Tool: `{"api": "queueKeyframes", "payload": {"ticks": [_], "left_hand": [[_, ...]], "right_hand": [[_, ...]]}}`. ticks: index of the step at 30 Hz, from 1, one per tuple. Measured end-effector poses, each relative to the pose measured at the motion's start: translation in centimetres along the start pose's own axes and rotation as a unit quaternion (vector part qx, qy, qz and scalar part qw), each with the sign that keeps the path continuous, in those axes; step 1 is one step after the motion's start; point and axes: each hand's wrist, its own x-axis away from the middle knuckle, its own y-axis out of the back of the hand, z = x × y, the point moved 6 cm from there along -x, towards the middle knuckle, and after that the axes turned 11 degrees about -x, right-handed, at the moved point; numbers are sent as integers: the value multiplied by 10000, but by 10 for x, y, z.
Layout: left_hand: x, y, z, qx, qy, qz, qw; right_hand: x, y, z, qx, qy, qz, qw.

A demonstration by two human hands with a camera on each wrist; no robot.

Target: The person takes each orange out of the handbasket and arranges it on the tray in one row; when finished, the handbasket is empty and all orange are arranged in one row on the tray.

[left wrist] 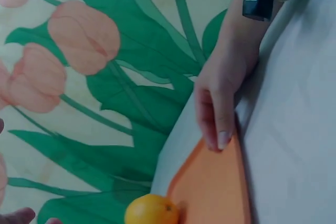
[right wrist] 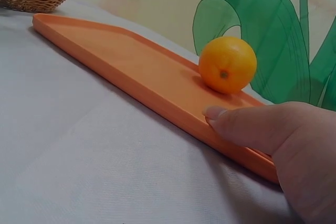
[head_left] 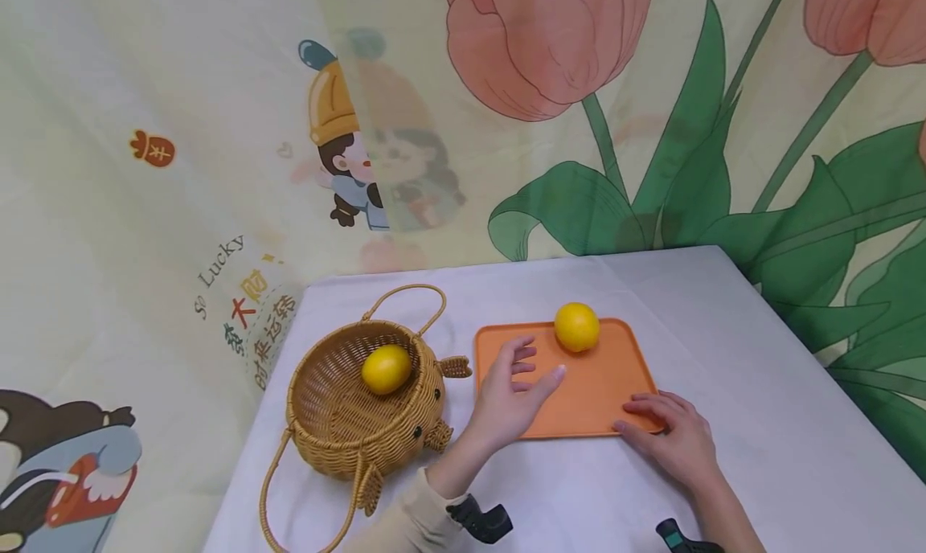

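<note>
My left hand point(head_left: 510, 392) hovers over the left part of an orange tray point(head_left: 579, 408), its fingers spread and holding nothing. At the tray's near right corner, my right hand point(head_left: 676, 436) grips the rim; its thumb point(right wrist: 247, 124) lies on the edge in the right wrist view. An orange fruit point(head_left: 576, 327) sits on the tray by the far rim, apart from both hands. Another orange fruit point(head_left: 387, 369) lies inside the wicker basket point(head_left: 340, 448), left of the tray. In the left wrist view the right hand point(left wrist: 218, 103) reaches down to the tray corner.
The basket's two thin handles point(head_left: 264, 489) stick out, one toward the back and one toward the front left. A white cloth point(head_left: 564, 497) covers the table. Printed curtains point(head_left: 463, 135) hang behind the table. Dark bands point(head_left: 481, 521) sit on both wrists.
</note>
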Motion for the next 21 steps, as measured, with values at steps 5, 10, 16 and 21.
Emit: {"api": "queueKeyframes", "payload": {"ticks": [5, 10, 16, 21], "left_hand": [[18, 48, 1, 204, -163, -283, 9993], [24, 100, 6, 431, -308, -708, 9961], [25, 151, 14, 124, -263, -1209, 9922], [19, 175, 22, -291, -177, -1272, 9913]], "right_hand": [[0, -3, -1, 107, 82, -44, 9999], [-1, -2, -2, 143, 141, -99, 9998], [-1, -4, -4, 165, 185, -128, 9996], [-1, -5, -3, 160, 245, -159, 9994]]}}
